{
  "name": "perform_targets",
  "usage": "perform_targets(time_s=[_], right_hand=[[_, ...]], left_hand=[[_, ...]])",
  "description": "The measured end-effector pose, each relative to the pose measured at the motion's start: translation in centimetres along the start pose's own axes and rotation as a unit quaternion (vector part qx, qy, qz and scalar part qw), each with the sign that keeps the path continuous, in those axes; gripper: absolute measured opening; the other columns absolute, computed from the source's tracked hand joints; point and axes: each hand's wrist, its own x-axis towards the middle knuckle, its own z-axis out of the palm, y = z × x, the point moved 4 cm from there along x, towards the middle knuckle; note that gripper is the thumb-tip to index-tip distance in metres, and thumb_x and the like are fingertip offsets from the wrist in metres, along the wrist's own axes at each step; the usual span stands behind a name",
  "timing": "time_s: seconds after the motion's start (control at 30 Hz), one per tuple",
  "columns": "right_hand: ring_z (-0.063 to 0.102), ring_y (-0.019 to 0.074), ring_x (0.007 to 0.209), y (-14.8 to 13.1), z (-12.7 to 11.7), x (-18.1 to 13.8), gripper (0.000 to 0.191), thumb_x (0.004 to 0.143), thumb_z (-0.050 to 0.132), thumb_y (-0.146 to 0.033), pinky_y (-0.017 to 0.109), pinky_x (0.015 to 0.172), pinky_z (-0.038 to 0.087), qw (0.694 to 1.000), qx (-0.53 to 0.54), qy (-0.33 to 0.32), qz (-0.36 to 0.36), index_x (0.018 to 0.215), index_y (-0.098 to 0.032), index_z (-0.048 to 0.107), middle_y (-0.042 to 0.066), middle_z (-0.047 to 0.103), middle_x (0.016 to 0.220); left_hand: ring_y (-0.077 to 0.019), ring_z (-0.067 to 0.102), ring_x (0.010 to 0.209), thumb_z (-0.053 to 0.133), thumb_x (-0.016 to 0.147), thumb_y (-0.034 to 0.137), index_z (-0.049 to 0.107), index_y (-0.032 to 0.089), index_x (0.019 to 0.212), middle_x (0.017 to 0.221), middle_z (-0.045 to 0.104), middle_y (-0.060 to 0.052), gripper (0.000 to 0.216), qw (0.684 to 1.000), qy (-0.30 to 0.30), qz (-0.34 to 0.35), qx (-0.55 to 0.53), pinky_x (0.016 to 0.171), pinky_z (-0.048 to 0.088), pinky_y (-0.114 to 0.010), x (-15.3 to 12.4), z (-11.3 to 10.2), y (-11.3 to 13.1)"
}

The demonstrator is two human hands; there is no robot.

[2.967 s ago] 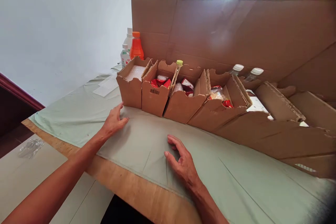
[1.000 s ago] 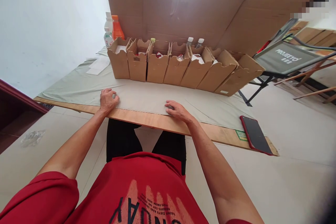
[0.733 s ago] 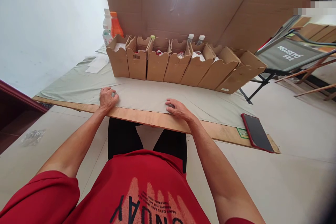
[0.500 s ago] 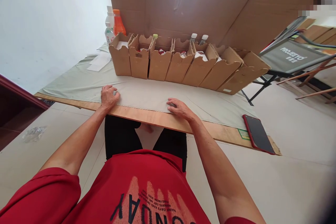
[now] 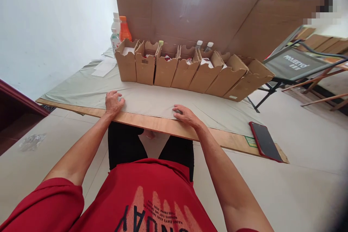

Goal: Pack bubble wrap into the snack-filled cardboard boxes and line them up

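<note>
My left hand (image 5: 114,103) rests near the table's front edge with loosely bent fingers apart, holding nothing. Further right, my right hand (image 5: 185,114) lies on the same cloth (image 5: 152,99), its fingers slightly curled and spread, also with nothing in it. The pale cloth covers most of the wooden board (image 5: 152,121), whose bare front strip runs under both wrists. Beyond the hands stands a row of several open cardboard bins (image 5: 145,70). White and red packets (image 5: 167,58) show inside some of them; most of their contents are hidden.
A tall cardboard panel (image 5: 195,16) rises behind the bins. An orange bottle (image 5: 124,29) stands at the back left, near white papers (image 5: 104,67). A phone in a red case (image 5: 265,141) lies at the right front corner. Past the right end is a folding chair (image 5: 295,61).
The view has tilted slightly, so the bins and panel sit a little lower in the picture. Both hands stay in place on the cloth.
</note>
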Motion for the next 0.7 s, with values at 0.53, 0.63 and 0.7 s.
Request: perform_targets(time_s=[0.53,0.63,0.7], right_hand=[[0.050,0.0319,0.140,-0.4,1.4,-0.3,0.033,0.093,0.055,-0.020,0.055,0.115,0.038,0.995,-0.085,0.052,0.025,0.124,-0.020,0.067,0.015,0.055,0.152],[0.045,0.0308,0.145,-0.6,2.5,-0.9,0.040,0.096,0.046,-0.019,0.055,0.117,0.036,0.991,-0.096,0.086,0.021,0.131,-0.019,0.064,0.015,0.053,0.153],[0.044,0.0298,0.147,-0.5,3.1,-1.1,0.043,0.096,0.042,-0.018,0.054,0.118,0.035,0.989,-0.101,0.104,0.020,0.135,-0.021,0.062,0.013,0.053,0.154]], left_hand=[[-0.0275,0.062,0.120,0.066,0.096,0.037,0.067,0.018,0.115,0.128,0.066,-0.010,0.028,1.000,-0.009,0.008,-0.026,0.104,0.050,-0.052,-0.4,0.1,0.8],[-0.0322,0.060,0.122,0.062,0.088,0.029,0.072,0.019,0.098,0.121,0.069,-0.013,0.017,0.999,-0.010,0.008,-0.034,0.110,0.046,-0.053,-0.6,-0.3,1.1],[-0.0354,0.061,0.121,0.057,0.082,0.028,0.073,0.023,0.092,0.119,0.070,-0.014,0.020,0.999,-0.010,0.006,-0.045,0.111,0.046,-0.054,-0.7,-0.7,1.4]])
